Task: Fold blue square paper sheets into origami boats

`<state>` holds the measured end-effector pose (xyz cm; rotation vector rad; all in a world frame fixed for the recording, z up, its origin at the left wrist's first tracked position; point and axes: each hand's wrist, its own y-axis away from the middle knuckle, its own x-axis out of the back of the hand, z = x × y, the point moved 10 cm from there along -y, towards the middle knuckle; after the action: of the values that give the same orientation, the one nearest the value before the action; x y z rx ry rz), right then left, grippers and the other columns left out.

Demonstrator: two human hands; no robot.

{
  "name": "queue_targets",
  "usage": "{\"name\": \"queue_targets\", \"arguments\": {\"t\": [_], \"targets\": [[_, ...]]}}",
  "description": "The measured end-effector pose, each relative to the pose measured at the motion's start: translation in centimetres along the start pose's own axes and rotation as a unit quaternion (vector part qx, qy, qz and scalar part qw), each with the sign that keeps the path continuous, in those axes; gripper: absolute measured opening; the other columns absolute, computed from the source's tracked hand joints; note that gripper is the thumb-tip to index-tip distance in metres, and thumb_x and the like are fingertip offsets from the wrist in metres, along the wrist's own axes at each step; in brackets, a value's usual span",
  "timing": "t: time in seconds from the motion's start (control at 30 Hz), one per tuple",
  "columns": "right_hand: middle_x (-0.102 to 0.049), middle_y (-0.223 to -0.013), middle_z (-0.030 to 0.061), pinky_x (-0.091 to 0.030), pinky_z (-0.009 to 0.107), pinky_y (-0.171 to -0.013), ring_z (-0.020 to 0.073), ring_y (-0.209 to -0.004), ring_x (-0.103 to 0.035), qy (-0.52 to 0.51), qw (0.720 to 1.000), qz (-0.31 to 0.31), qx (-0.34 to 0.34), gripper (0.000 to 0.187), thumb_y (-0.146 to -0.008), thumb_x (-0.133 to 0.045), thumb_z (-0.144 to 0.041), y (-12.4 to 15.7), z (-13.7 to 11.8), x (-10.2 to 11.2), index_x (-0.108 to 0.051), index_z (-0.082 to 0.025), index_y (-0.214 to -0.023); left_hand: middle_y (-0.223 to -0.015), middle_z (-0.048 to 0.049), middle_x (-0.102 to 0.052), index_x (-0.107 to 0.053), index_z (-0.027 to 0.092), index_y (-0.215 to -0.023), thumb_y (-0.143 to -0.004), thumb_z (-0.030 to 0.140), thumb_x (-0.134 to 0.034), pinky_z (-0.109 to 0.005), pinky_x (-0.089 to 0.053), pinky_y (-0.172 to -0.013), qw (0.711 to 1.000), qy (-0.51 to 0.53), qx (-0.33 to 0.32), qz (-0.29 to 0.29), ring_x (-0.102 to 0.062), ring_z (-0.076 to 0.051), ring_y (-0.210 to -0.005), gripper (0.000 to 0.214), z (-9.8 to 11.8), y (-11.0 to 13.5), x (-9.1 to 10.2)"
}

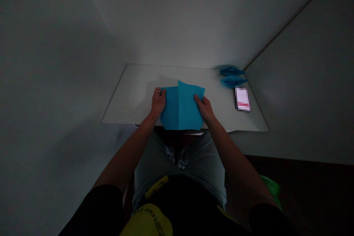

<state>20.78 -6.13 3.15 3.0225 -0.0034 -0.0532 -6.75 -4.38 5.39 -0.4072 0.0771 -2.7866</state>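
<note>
A blue sheet of paper [178, 108] with a crease down its middle is held up over the front edge of the white table. Its two halves stand at a slight angle to each other. My left hand [158, 101] is closed on the left edge, fingers curled round it. On the opposite edge, my right hand [204, 107] pinches the sheet, its thumb lying on the near face. Most of the right fingers are hidden behind the paper.
Two folded blue paper shapes, one farther back [231, 71] and one nearer [233, 81], lie at the table's back right. Beside them is a phone [242, 99] with a lit, blurred screen. Walls border the table [124, 103]. Something green [272, 188] stands low at right.
</note>
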Motion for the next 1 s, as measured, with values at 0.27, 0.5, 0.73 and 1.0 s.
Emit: {"name": "queue_targets", "arguments": {"t": [0.27, 0.5, 0.73, 1.0], "targets": [[-0.081, -0.106, 0.0117, -0.059, 0.049, -0.094, 0.0320, -0.098, -0.074, 0.291, 0.952, 0.028, 0.088, 0.058, -0.099, -0.054, -0.073, -3.8, -0.8, 3.4, -0.073, -0.020, -0.116, -0.096, -0.0063, -0.069, -0.054, 0.024, -0.099, -0.106, 0.031, -0.055, -0.041, -0.054, -0.098, 0.987, -0.143, 0.029, 0.063, -0.069, -0.025, -0.098, 0.010, -3.3, -2.8, 5.6], [-0.066, -0.141, 0.0236, -0.055, 0.054, -0.106, 0.0352, -0.119, -0.068, 0.429, 0.872, 0.087, 0.218, 0.052, -0.107, -0.051, -0.049, -2.7, -3.8, 0.6, -0.060, -0.015, -0.145, -0.149, -0.0251, -0.056, -0.052, 0.015, -0.139, -0.103, 0.031, -0.057, -0.056, -0.044, -0.122, 0.953, -0.273, -0.080, 0.107, -0.055, -0.036, -0.144, 0.040, -0.1, -2.4, 7.3], [-0.048, -0.173, 0.0179, -0.036, 0.055, -0.132, 0.0337, -0.159, -0.046, 0.553, 0.782, -0.147, 0.246, 0.063, -0.114, -0.040, -0.051, 2.7, 1.7, -9.3, -0.049, -0.015, -0.166, -0.171, -0.0157, -0.049, -0.055, 0.017, -0.158, -0.110, 0.043, -0.046, -0.050, -0.029, -0.136, 0.864, -0.397, -0.241, -0.195, -0.037, -0.031, -0.164, 0.054, -0.5, 5.4, -2.0], [-0.039, -0.179, 0.0126, -0.016, 0.064, -0.138, 0.0336, -0.167, -0.034, 0.593, 0.765, -0.115, 0.222, 0.063, -0.113, -0.041, -0.050, -3.9, 1.3, -4.2, -0.044, -0.023, -0.170, -0.179, -0.0117, -0.040, -0.050, 0.030, -0.167, -0.107, 0.047, -0.055, -0.061, -0.016, -0.137, 0.891, -0.392, -0.172, -0.151, -0.028, -0.035, -0.169, 0.063, -2.6, 6.9, -0.9]]}}
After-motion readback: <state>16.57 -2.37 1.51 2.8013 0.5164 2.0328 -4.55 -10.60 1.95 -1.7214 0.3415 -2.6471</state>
